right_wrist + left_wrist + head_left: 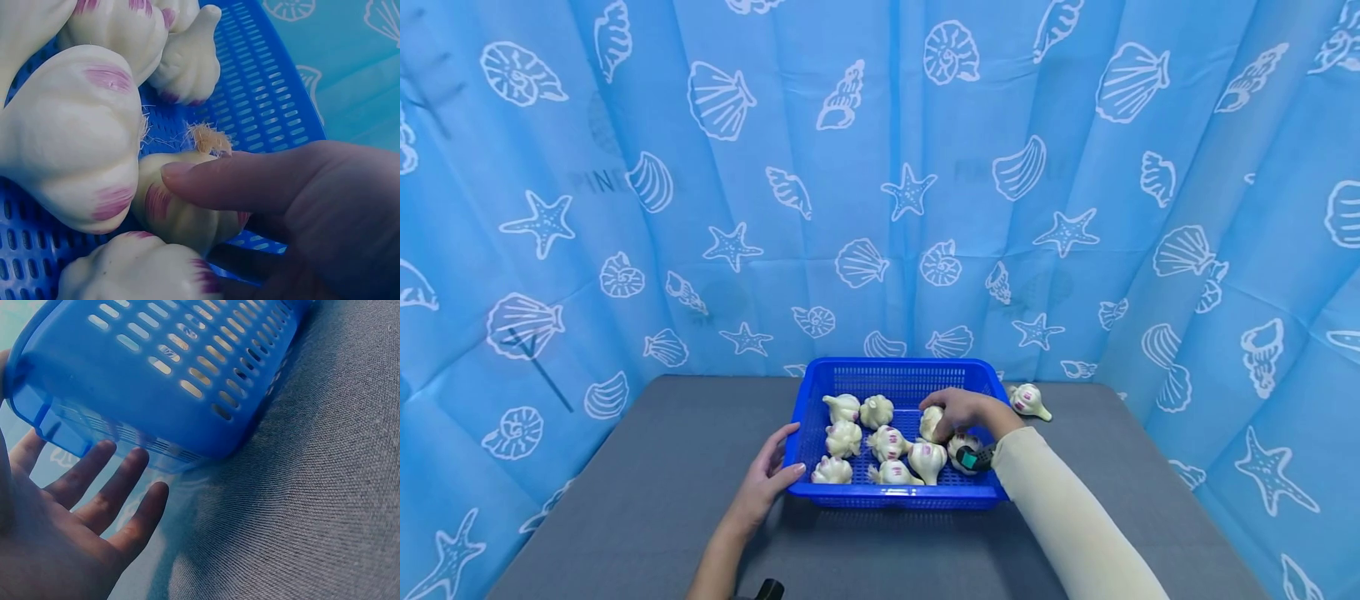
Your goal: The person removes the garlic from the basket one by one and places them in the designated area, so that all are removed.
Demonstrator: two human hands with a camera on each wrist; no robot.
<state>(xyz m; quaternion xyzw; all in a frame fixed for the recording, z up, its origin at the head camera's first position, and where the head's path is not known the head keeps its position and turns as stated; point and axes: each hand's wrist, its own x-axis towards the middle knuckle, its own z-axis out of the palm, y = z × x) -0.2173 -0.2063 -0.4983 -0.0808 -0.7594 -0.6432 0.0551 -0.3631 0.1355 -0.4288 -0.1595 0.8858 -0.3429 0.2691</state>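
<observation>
A blue plastic basket (pixel 895 492) holds several white garlic bulbs with purple marks. My right hand (pixel 964 410) reaches in at the basket's right side. In the right wrist view, its thumb lies across one garlic bulb (pixel 181 215) with a tuft of brown roots, the other fingers partly hidden at the far side, gripping it. Other bulbs, such as a large garlic bulb (pixel 78 140), lie close by. My left hand (pixel 767 479) rests at the basket's left rim, thumb by the front corner. In the left wrist view its other fingers (pixel 106 509) spread loosely beside the basket's outer wall.
One garlic bulb (pixel 1028 401) lies outside the basket on the grey tabletop (pixel 647 500), near the back right. A blue curtain (pixel 865 208) with white shell prints hangs behind and along both sides.
</observation>
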